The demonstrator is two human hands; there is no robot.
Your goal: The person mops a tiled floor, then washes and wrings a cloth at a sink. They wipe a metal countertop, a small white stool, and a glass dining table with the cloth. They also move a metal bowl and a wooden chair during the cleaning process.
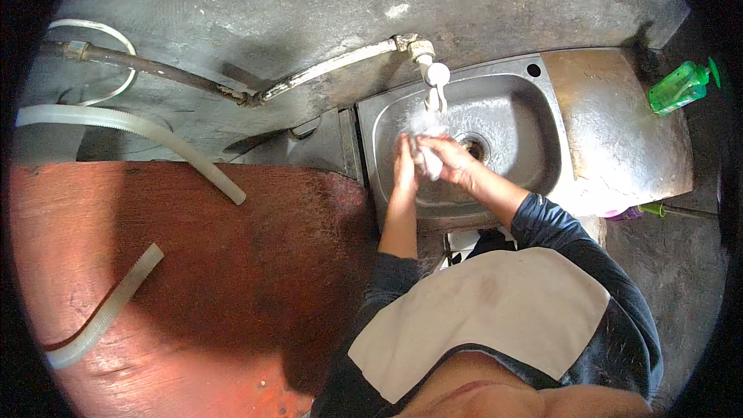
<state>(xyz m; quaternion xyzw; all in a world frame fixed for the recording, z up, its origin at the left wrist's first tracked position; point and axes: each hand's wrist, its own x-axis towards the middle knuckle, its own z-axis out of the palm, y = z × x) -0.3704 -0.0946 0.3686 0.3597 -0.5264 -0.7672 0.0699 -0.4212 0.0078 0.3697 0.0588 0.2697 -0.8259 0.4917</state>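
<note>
My left hand [406, 165] and my right hand [450, 155] are close together over the left part of a stainless steel sink [525, 145]. Water [422, 123] splashes down on them from a white tap [436, 76] on the wall. Between my palms shows a bright white mass [429, 164]; blur and glare hide whether it is suds, water or a cloth. The fingers of both hands partly cover one another. Right of my right hand lies the round sink drain [473, 150], its basket in shadow.
A metal drainboard [627, 128] extends right, with a green pump bottle [679, 90] on it. A reddish board [232, 267] at left bears pale ribbed tubes [191, 154]. A pipe [331, 67] runs along the concrete wall [325, 6]. A purple item [626, 213] sits below the drainboard.
</note>
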